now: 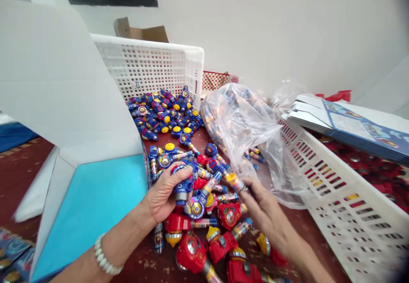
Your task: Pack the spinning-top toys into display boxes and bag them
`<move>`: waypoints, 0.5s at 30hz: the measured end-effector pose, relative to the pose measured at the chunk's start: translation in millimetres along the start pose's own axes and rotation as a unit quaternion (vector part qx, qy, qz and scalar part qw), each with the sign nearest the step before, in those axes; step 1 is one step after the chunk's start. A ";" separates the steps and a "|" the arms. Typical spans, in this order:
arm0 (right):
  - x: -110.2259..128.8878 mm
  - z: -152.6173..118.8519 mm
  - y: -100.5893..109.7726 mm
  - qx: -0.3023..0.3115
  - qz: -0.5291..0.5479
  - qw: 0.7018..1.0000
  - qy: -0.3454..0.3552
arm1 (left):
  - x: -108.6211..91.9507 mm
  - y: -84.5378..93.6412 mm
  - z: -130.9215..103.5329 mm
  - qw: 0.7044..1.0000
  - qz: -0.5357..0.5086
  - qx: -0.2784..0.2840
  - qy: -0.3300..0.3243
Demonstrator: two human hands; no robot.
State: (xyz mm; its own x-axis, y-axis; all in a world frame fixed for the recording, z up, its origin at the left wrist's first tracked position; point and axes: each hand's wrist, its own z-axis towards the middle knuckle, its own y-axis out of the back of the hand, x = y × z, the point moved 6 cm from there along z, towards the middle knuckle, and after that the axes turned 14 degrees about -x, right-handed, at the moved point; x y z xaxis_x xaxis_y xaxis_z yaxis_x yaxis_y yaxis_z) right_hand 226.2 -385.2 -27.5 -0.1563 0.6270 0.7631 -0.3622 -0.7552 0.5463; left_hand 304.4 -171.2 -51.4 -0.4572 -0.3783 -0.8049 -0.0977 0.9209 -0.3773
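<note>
My left hand, with a beaded bracelet on its wrist, is closed around a blue toy piece near the middle of the view. To its right my right hand has its fingers round the end of a tube with a yellow band. Under and between the hands lie several blue toys with tubes, one of them a blue toy with a shiny disc. Closer to me are several red toys with tubes and yellow tips, lying on the dark red table.
A tipped white basket spills blue toys at the back. An open white box with a light blue inside stands left. A clear plastic bag and another white basket, topped by flat printed cartons, are right.
</note>
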 end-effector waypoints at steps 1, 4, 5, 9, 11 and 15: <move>13.2 -11.9 -10.3 0.010 -0.008 1.000 0.009 | -0.8 -1.9 -1.1 1.000 -0.003 0.002 -0.010; 39.0 -37.9 -38.4 -0.011 -0.038 0.997 0.064 | -2.9 -7.1 -7.2 0.998 -0.039 -0.020 -0.045; 44.1 -42.9 -45.7 -0.029 -0.043 0.995 0.086 | -2.7 -9.0 -9.9 0.996 -0.057 -0.032 -0.055; 54.3 -50.2 -61.4 -0.112 -0.046 0.984 0.134 | 1.4 -17.4 -17.4 0.985 -0.138 -0.067 -0.080; 58.1 -52.2 -64.2 -0.157 -0.060 0.974 0.155 | 3.6 -19.4 -17.6 0.978 -0.167 -0.086 -0.092; 56.2 -60.3 -71.3 -0.223 -0.094 0.955 0.170 | 3.2 -22.1 -18.1 0.966 -0.195 -0.106 -0.133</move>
State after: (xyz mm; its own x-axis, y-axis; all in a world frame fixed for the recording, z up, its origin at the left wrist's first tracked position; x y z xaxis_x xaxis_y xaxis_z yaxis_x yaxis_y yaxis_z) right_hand 187.8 -284.6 -44.4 -0.3107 0.8269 0.4687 -0.7573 -0.5133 0.4036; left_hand 289.0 -191.1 -37.3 -0.1083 -0.6849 -0.7205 -0.4086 0.6914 -0.5958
